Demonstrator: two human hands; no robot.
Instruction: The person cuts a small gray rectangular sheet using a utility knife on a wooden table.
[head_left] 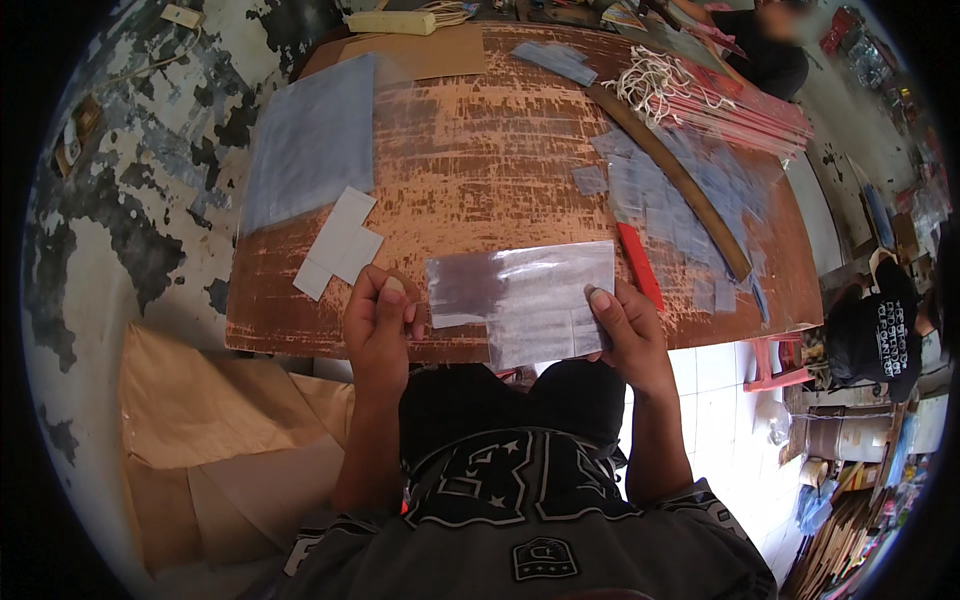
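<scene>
- Holding the clear plastic sheet [545, 285] by its right edge with the right hand [632, 325], thumb on top, over the near edge of the worn table [450, 180], with the lower part reaching past that edge.
- Curling the left hand [383, 312] in, thumb bent toward forefinger, apart from the sheet's left edge and showing nothing held.
- Looks thin and glossy; should prove very light, limp and slippery, likelier to crease or cling than to break. Possibly layered, but hard to tell through the glare.
- Best taken at opposite edges, pinched lightly and drawn level; would probably sag if lifted from one side alone.
- Just beyond the right hand, mind the red-handled tool [640, 268].
- Past the left hand, note the white stepped card [342, 240], lying flat.
- Farther off, see the large bluish sheet [310, 140] at left and, at right, smaller plastic pieces [650, 195] beside and partly under the brown strip [675, 167].
</scene>
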